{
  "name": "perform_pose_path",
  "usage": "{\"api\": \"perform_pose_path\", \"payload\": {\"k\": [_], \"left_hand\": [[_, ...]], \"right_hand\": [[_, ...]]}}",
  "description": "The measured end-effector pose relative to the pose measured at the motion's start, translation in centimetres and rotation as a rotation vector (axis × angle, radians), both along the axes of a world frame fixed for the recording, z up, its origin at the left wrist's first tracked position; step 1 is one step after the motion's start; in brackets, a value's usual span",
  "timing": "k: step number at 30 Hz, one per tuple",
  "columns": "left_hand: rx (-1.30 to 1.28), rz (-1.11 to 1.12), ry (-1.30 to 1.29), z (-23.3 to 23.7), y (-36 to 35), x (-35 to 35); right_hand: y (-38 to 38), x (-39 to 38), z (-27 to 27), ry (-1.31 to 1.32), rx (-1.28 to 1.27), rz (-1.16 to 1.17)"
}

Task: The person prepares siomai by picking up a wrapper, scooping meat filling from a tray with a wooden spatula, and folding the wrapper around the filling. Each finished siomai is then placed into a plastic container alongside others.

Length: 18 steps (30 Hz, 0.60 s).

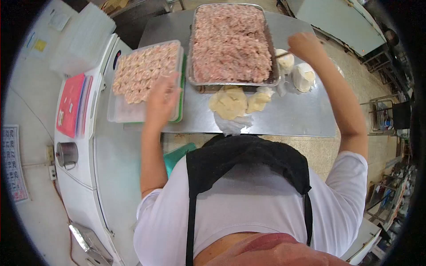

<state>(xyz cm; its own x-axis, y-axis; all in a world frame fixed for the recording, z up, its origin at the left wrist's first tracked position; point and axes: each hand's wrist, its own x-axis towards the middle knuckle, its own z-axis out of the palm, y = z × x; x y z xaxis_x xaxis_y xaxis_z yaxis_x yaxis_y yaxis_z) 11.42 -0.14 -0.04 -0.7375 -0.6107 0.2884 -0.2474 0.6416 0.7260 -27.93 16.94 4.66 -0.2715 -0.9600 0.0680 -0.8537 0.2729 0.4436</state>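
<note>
My left hand [162, 99], its fingers smeared by motion, is over the right edge of a white plastic tray [125, 111]. Rows of small filled dumplings [144, 71] cover most of that tray. Closed fingers of my right hand [307, 47] grip a thin stick-like tool [282, 55], which points left toward the meat pan; its full shape is hidden. A large metal pan [190, 75] of minced meat filling [230, 44] stands between my hands. Stacks of round pale dough wrappers [228, 103] lie on the table in front of the pan.
More wrapped stacks of wrappers [304, 77] stand right of the pan on the steel table [284, 117]. A green tray edge [181, 106] shows under the white one. At left are a white freezer [106, 177], pink folders [71, 105], a metal mug [67, 154] and stacked clear trays [84, 40].
</note>
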Motion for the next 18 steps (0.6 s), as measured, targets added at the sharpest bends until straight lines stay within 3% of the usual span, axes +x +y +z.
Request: {"api": "perform_pose_path", "payload": {"k": [2, 3, 6, 10, 12, 15, 18], "left_hand": [[-0.129, -0.198, 0.035, -2.1, 3.5, -4.4], [-0.142, -0.281, 0.016, -4.0, 4.8, -6.3], [-0.090, -0.429, -0.042, -7.5, 8.4, -11.2], [-0.058, -0.435, -0.102, -12.7, 11.7, -15.3], [-0.195, -0.452, -0.065, -14.4, 12.4, -16.7], [-0.362, -0.289, -0.140, -15.6, 12.9, -17.7], [-0.284, -0.318, -0.235, -15.2, 12.6, -18.1]], "right_hand": [[-2.1, -2.9, -3.6, 0.076, -0.109, 0.145], [-2.4, -3.1, -4.9, 0.162, -0.187, 0.329], [-4.8, -2.6, -11.9, 0.001, -0.019, 0.135], [-2.8, -0.4, -9.3, -0.058, 0.082, 0.309], [-1.4, 0.3, -7.8, -0.096, 0.106, 0.377], [0.3, 0.6, -7.9, -0.165, 0.136, 0.422], [1.3, 0.2, -8.7, -0.290, 0.126, 0.398]]}}
